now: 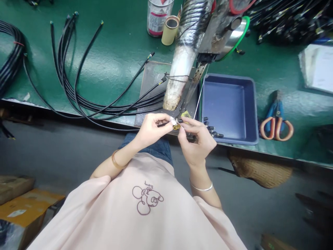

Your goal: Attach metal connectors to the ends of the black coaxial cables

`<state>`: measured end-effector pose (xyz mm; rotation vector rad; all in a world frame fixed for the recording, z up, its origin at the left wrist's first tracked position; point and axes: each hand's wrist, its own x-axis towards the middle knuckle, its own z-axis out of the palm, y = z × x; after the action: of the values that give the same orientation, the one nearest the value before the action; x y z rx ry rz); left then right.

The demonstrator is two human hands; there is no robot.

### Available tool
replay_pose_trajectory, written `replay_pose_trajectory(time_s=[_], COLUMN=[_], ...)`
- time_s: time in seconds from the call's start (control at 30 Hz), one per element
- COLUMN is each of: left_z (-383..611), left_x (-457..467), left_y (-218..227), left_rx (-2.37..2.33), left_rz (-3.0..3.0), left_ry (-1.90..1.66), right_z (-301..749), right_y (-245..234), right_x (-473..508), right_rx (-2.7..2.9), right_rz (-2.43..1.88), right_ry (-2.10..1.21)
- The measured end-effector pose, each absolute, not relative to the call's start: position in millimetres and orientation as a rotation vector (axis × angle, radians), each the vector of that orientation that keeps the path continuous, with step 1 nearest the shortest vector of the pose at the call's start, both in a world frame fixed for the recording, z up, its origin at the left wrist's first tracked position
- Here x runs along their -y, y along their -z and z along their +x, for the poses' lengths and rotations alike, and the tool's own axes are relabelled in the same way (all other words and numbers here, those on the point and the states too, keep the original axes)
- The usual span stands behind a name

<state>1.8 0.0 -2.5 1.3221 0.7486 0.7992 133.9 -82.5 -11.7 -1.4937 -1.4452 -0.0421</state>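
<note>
My left hand is closed in a pinch on the end of a black cable at the table's front edge. My right hand is pinched on a small brass connector right at that cable end. The two hands meet fingertip to fingertip, just below the tip of a taped machine nozzle. A thin solder wire runs down from the machine toward my fingers. Several small black parts lie beside my right hand.
A blue tray sits right of the hands. Black cables loop across the green table on the left. Orange-handled pliers lie further right, and a can and a tape roll stand at the back. Cardboard boxes stand on the floor.
</note>
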Motion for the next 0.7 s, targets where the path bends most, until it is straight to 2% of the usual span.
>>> replay_pose_trajectory(time_s=[0.7], left_z=[1.2], left_x=[-3.8], left_y=[4.4], left_rx=[-0.716], left_rz=[1.377], left_ry=[-0.876], right_z=[134.1], right_y=[0.4], right_x=[78.3], right_rx=[1.538], right_rz=[-1.474], right_ry=[0.144])
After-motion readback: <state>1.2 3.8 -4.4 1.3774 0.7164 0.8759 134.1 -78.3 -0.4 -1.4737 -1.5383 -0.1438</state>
